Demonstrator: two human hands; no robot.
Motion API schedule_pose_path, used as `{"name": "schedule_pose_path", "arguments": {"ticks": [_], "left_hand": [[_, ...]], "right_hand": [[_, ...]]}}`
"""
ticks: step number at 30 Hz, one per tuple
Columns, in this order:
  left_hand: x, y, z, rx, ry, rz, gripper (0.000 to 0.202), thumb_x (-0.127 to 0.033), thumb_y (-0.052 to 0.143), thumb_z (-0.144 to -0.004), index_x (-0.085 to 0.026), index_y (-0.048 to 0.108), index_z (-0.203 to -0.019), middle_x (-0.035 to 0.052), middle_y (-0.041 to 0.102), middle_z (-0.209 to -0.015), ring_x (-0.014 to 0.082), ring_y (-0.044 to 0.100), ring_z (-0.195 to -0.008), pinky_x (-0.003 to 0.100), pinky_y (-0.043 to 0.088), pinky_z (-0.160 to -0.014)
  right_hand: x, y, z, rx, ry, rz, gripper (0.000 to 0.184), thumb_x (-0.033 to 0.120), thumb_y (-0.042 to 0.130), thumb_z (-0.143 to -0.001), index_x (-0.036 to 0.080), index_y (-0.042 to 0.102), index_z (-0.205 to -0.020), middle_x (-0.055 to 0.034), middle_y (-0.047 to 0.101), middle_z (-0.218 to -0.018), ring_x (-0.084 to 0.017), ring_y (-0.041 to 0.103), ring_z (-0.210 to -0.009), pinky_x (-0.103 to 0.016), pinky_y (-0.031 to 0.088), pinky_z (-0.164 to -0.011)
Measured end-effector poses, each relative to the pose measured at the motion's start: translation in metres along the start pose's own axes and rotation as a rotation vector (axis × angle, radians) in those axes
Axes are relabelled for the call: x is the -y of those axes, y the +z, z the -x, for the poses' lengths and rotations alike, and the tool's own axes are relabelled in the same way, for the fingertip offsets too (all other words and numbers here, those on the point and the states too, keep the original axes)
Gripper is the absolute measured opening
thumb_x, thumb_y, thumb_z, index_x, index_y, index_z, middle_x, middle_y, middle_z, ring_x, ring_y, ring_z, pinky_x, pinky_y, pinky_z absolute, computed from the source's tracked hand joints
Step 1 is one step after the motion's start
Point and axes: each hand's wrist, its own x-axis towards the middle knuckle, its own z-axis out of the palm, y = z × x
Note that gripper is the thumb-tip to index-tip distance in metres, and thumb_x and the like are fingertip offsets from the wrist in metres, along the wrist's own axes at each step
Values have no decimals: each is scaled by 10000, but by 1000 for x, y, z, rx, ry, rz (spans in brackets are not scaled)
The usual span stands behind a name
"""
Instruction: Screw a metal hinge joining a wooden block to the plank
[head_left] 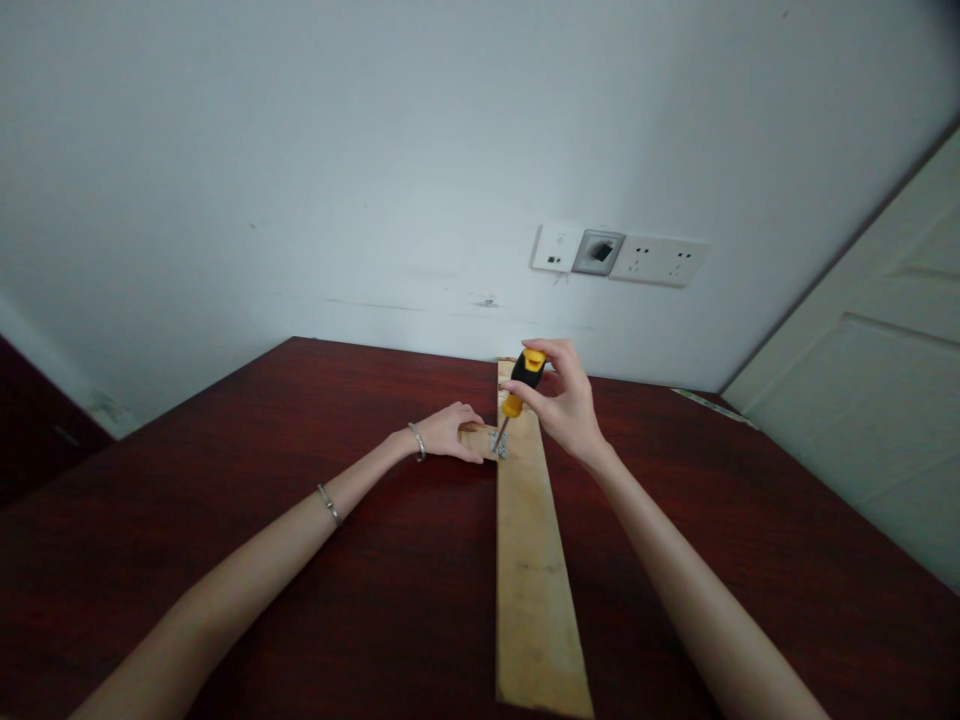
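My right hand (562,400) is closed around the black and yellow handle of a screwdriver (529,372). The screwdriver leans, its shaft pointing down to a small metal hinge (498,444). That hinge lies across the seam between a long wooden board (534,570) and a short wood block (476,438) on its left. My left hand (454,433) grips the short block, thumb on the near side and fingers on the far side. Whether the screwdriver's tip sits in a screw is too small to tell.
Under the boards is a dark red wooden table (337,600), its far edge near a white wall (375,180). Sockets and switch plates (660,260) are set in the wall. A pale panelled door (885,400) stands at the right.
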Motion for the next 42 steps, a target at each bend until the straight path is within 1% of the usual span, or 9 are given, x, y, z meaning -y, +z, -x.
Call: {"name": "schedule_pose_path", "arguments": {"ticks": [11, 16, 19, 22, 27, 31, 36, 40, 42], "left_hand": [[-1, 0, 0, -10, 8, -5, 641, -537, 810, -571, -171, 661, -1076, 57, 620, -960, 225, 554, -892, 313, 431, -816], [2, 0, 1, -8, 20, -6, 651, -536, 809, -577, -176, 653, -1095, 51, 617, -971, 214, 543, -896, 299, 423, -821], [3, 0, 1, 15, 19, -18, 663, -544, 803, -584, -180, 642, -1115, 49, 617, -983, 214, 538, -905, 308, 413, -843], [4, 0, 0, 39, 15, -23, 675, -538, 801, -597, -165, 626, -1132, 67, 614, -1004, 227, 530, -920, 328, 405, -857], [3, 0, 0, 31, 37, -25, 658, -516, 815, -589, -182, 619, -1121, 56, 609, -984, 223, 526, -904, 333, 391, -863], [2, -1, 1, 44, 32, -37, 667, -508, 819, -589, -183, 615, -1134, 58, 617, -998, 229, 526, -915, 330, 389, -861], [4, -1, 3, 97, -31, -32, 748, -498, 825, -584, -179, 581, -1215, 83, 614, -1075, 251, 516, -984, 336, 407, -879], [6, -4, 4, 77, -80, 28, 879, -516, 846, -532, -177, 540, -1283, 111, 599, -1135, 277, 512, -1053, 368, 427, -906], [8, -9, 2, 62, -84, 95, 836, -505, 822, -584, -174, 531, -1294, 116, 602, -1145, 266, 528, -1067, 369, 434, -916]], "right_hand": [[0, 0, 1, -24, 16, -48, 397, 361, 716, -771, 284, 570, -1133, -54, 551, -1052, -214, 542, -973, -340, 545, -703], [0, -3, -1, -73, 31, -49, 397, 364, 718, -764, 288, 572, -1125, -49, 536, -1054, -211, 543, -971, -340, 552, -715], [-1, -7, -3, -114, 35, -31, 404, 358, 719, -761, 290, 567, -1129, -49, 534, -1077, -216, 545, -985, -349, 552, -723], [-3, -12, -6, -157, 38, -17, 410, 364, 725, -753, 293, 568, -1125, -50, 534, -1090, -221, 548, -993, -346, 554, -703], [-5, -22, -11, -193, 50, -45, 408, 375, 722, -752, 304, 568, -1123, -41, 514, -1084, -195, 557, -955, -316, 560, -681], [-8, -30, -14, -232, 40, -19, 428, 378, 718, -753, 322, 556, -1146, -39, 504, -1073, -189, 554, -949, -302, 561, -668], [-13, -38, -18, -276, 7, -12, 444, 363, 725, -750, 330, 552, -1158, -37, 506, -1069, -187, 546, -942, -297, 553, -676], [-13, -43, -19, -293, 11, -18, 447, 365, 718, -754, 323, 557, -1170, -40, 517, -1097, -193, 549, -966, -311, 552, -707], [-13, -45, -20, -313, 29, -21, 477, 362, 719, -751, 320, 553, -1196, -43, 534, -1097, -188, 558, -962, -315, 552, -725]]}}
